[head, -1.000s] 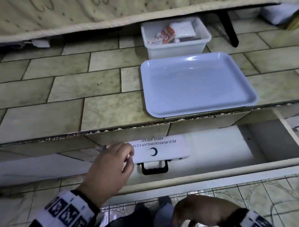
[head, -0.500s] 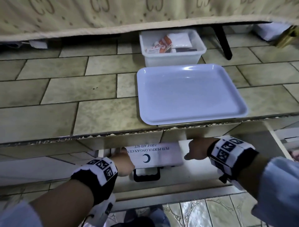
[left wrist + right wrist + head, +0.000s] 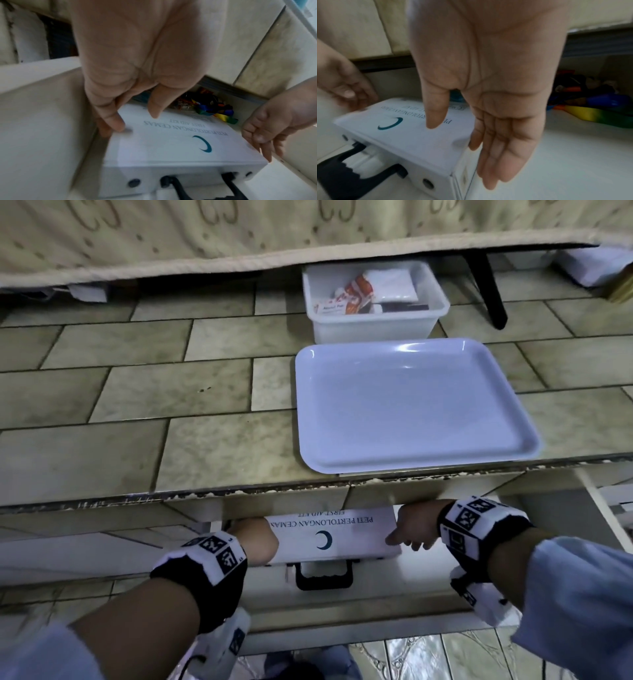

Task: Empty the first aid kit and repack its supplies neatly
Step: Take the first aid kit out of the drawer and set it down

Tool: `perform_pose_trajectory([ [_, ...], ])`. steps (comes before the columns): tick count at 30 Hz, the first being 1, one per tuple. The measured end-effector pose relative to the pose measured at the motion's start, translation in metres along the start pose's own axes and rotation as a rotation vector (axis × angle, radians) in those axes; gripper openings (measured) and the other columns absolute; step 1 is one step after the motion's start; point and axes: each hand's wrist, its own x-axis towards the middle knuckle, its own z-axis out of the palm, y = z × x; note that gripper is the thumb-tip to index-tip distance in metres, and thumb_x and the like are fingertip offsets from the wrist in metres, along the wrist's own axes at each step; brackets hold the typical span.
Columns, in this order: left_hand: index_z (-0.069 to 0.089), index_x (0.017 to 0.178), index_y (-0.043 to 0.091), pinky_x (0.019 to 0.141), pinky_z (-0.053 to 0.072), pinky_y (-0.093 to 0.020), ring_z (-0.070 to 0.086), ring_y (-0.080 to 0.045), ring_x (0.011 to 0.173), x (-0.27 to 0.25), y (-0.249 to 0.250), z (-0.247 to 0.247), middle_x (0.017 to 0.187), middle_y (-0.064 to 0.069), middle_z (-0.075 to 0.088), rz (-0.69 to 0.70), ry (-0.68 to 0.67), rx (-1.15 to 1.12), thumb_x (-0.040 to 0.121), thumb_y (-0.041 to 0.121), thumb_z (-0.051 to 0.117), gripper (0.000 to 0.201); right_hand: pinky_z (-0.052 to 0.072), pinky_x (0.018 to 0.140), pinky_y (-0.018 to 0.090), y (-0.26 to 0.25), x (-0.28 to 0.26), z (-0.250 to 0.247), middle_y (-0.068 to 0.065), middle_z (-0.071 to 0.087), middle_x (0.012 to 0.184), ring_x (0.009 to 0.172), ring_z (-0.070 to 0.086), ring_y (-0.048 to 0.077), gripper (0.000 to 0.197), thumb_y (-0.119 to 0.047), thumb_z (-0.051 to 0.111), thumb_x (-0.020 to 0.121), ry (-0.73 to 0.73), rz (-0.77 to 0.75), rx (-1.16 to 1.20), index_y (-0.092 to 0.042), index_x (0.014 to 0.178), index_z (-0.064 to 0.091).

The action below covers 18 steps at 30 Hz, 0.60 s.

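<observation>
The white first aid kit (image 3: 329,539), marked with a teal crescent, lies flat in an open drawer (image 3: 342,621) under the tiled counter. Its black handle (image 3: 323,577) faces me. My left hand (image 3: 253,539) is at the kit's left edge; in the left wrist view its fingers (image 3: 113,121) touch that edge and the thumb hovers over the lid (image 3: 171,146). My right hand (image 3: 414,529) lies along the right side of the kit (image 3: 419,142), its straight fingers (image 3: 498,162) pointing down beside the wall and the thumb over the lid.
A pale empty tray (image 3: 411,405) sits on the counter above the drawer. Behind it is a white bin (image 3: 376,326) of packets. The counter's edge (image 3: 239,491) overhangs the kit. Coloured ribbons (image 3: 214,111) lie at the drawer's back. A patterned cloth (image 3: 205,234) hangs beyond.
My right hand has risen from the drawer's front to the kit's right side. My left hand has slid from the lid's corner down to the left edge.
</observation>
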Motion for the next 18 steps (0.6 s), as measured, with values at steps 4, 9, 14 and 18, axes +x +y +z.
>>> perform_pose_trajectory([
  [4, 0.051, 0.082, 0.016, 0.058, 0.036, -0.021, 0.044, -0.016, 0.085, 0.003, -0.004, 0.003, 0.111, -0.009, 0.060, -0.021, -0.088, -0.067, 0.097, 0.019, 0.040, 0.019, 0.043, 0.058, 0.020, 0.007, -0.006, -0.001, 0.002, 0.055, 0.069, 0.054, 0.050, 0.011, 0.034, -0.037, 0.050, 0.093, 0.064, 0.050, -0.019, -0.010, 0.073, 0.051],
  [9, 0.043, 0.066, 0.019, 0.058, 0.048, -0.020, 0.049, -0.010, 0.058, 0.003, -0.007, 0.003, 0.069, 0.002, 0.048, -0.087, -0.155, -0.340, 0.093, 0.016, 0.050, 0.029, 0.055, 0.086, 0.027, 0.011, -0.010, 0.001, 0.008, 0.068, 0.080, 0.078, 0.066, 0.018, 0.020, -0.024, 0.071, 0.080, -0.031, -0.035, 0.217, -0.005, 0.084, 0.066],
  [14, 0.047, 0.068, 0.017, 0.067, 0.052, -0.027, 0.053, -0.019, 0.066, -0.019, -0.012, 0.002, 0.072, -0.003, 0.052, -0.021, -0.115, -0.422, 0.093, 0.020, 0.051, 0.025, 0.055, 0.067, 0.022, 0.015, -0.030, 0.006, 0.000, 0.064, 0.054, 0.052, 0.061, 0.009, 0.024, -0.026, 0.070, 0.082, -0.025, -0.060, 0.217, -0.007, 0.072, 0.062],
  [18, 0.064, 0.099, 0.011, 0.070, 0.050, -0.028, 0.066, -0.023, 0.087, -0.047, -0.027, -0.006, 0.095, -0.008, 0.070, 0.121, -0.023, -0.368, 0.089, 0.031, 0.056, 0.024, 0.048, 0.049, 0.018, 0.018, -0.063, 0.009, -0.002, 0.057, 0.038, 0.038, 0.054, 0.007, 0.037, -0.032, 0.061, 0.089, 0.056, -0.073, 0.225, -0.009, 0.061, 0.058],
])
